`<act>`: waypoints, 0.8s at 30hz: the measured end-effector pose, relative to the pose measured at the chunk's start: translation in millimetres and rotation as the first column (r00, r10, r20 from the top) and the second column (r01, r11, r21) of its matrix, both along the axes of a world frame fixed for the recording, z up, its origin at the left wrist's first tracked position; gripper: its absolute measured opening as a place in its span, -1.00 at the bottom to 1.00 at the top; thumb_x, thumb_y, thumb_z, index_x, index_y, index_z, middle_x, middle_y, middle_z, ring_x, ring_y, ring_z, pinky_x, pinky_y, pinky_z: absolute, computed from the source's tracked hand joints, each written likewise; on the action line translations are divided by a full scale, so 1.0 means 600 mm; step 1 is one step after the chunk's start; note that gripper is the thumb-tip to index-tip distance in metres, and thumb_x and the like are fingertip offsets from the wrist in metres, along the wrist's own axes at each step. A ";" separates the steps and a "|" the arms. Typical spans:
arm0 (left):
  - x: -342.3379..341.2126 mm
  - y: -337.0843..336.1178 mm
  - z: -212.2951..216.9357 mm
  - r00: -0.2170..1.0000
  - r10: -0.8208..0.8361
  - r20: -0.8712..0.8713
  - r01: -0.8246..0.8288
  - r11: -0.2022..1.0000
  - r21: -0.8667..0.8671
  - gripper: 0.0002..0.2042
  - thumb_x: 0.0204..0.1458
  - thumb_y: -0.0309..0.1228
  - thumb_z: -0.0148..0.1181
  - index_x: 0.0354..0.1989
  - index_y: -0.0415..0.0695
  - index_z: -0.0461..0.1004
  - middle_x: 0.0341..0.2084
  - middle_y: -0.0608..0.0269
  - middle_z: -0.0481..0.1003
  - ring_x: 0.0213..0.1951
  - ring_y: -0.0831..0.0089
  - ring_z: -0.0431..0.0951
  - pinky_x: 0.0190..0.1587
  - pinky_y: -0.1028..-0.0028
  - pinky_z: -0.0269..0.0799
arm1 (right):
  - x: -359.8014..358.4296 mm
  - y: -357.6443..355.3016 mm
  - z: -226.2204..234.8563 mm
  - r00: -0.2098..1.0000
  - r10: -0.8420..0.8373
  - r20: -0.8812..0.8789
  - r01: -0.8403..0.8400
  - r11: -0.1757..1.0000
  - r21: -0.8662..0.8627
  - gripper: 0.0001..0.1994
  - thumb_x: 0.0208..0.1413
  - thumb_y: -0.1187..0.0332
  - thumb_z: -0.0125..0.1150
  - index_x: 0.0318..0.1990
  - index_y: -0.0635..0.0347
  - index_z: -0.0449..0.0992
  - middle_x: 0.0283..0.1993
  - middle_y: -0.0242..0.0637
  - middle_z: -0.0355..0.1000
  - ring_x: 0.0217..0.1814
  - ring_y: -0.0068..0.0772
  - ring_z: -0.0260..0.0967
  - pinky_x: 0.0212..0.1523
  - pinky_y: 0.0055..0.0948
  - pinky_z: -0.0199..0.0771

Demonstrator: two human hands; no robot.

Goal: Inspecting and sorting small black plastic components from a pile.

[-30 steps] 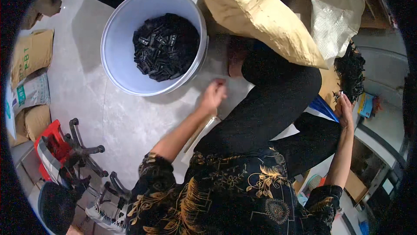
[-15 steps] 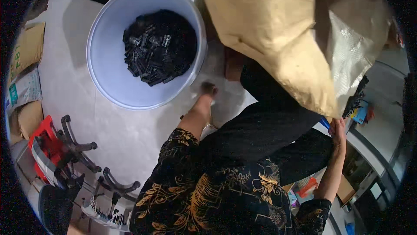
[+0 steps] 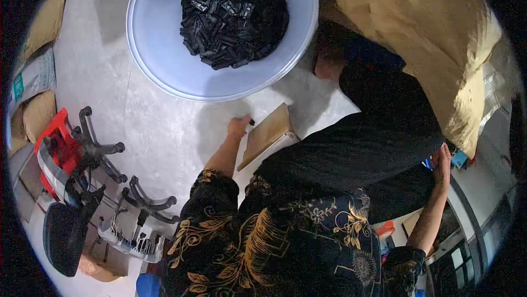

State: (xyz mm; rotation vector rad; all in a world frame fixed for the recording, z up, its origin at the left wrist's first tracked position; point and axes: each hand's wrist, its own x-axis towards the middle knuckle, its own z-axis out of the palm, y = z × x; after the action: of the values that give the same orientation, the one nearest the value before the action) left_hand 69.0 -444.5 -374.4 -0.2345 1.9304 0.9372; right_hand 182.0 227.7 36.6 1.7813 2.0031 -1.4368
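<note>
Nearest the camera, the person's patterned shirt and black trousers fill the lower middle and hide much of the floor. The left hand sits just left of a flat wooden board, fingers clenched around something small and dark at the board's upper left corner; what it is cannot be made out. The right hand reaches far right of the board, beside a small blue thing; whether its fingers grip anything cannot be told. Left of the board lie toppled office chairs and a red crate. Beyond the board stands a large pale basin holding a heap of black plastic parts. Up and right of the board, a big tan sack overhangs the legs
</note>
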 end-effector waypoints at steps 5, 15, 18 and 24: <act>0.005 0.018 0.036 0.993 0.111 -0.034 -0.115 0.980 -0.164 -0.63 -0.18 -0.17 0.16 -0.59 -0.34 0.46 -0.67 0.04 0.48 -0.59 0.24 0.52 -0.55 0.29 0.38 | -0.011 -0.002 -0.042 0.980 0.169 -0.101 -0.182 0.974 -0.135 -0.87 0.18 0.21 -0.07 -0.28 0.01 0.31 -0.74 -0.57 -0.01 -0.79 -0.71 -0.10 -0.80 -0.65 -0.11; -0.164 0.164 0.428 0.742 0.162 -0.650 -0.046 0.980 0.192 -0.74 -0.25 -0.55 0.22 -0.35 -0.15 0.32 -0.47 0.14 0.38 -0.39 0.32 0.41 -0.34 0.49 0.32 | -0.043 -0.023 -0.028 0.997 -0.048 -0.052 0.046 0.998 -0.040 -0.88 0.18 0.24 -0.05 -0.29 0.03 0.34 -0.74 -0.61 0.00 -0.80 -0.76 -0.10 -0.81 -0.68 -0.13; -0.267 0.186 0.604 0.468 0.192 -0.863 0.172 0.938 0.302 -0.75 -0.25 -0.49 0.24 -0.36 -0.19 0.33 -0.45 0.08 0.36 -0.39 0.23 0.41 -0.34 0.42 0.35 | -0.007 0.034 -0.022 0.997 0.065 -0.048 -0.065 0.998 0.002 -0.86 0.18 0.23 -0.04 -0.22 0.02 0.37 -0.77 -0.63 -0.03 -0.83 -0.77 -0.17 -0.83 -0.67 -0.20; -0.499 0.159 0.594 0.627 -0.085 -0.774 0.077 0.996 -0.047 -0.69 -0.14 -0.25 0.18 -0.33 -0.20 0.34 -0.33 -0.02 0.40 -0.33 0.11 0.42 -0.27 0.31 0.34 | 0.000 0.032 -0.005 0.995 0.065 -0.072 -0.058 0.994 0.092 -0.84 0.14 0.17 0.02 -0.42 -0.05 0.29 -0.83 -0.59 -0.07 -0.91 -0.71 -0.20 -0.89 -0.61 -0.26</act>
State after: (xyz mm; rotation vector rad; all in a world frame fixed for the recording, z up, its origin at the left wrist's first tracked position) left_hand -230.6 -349.2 -17.7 0.3282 2.7128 1.0663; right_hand 182.1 247.0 33.7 1.7070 2.1717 -1.4376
